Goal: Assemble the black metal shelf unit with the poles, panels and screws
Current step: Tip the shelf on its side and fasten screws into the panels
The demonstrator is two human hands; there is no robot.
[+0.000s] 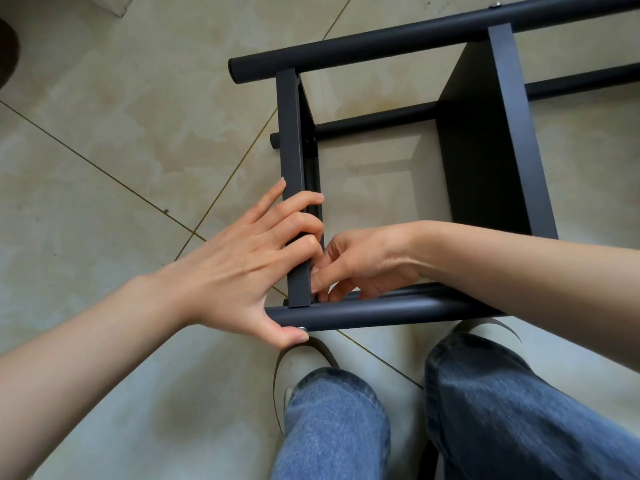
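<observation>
While the half-built shelf unit point(485, 140) lies on its side on the tiled floor point(104, 133), its end panel point(294, 150) is gripped by the left hand point(242, 258), thumb on the screw point(302, 328) in the near pole point(381, 311). Something too small to identify is pinched by the right hand point(363, 261) inside the corner; the joint is probably best held square until tightened. No writing can be read.

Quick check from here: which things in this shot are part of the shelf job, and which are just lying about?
Job:
near pole
far pole
left panel
right panel
screw
left hand
right hand

Lying about:
dark object, top left
pale object, top edge
</observation>
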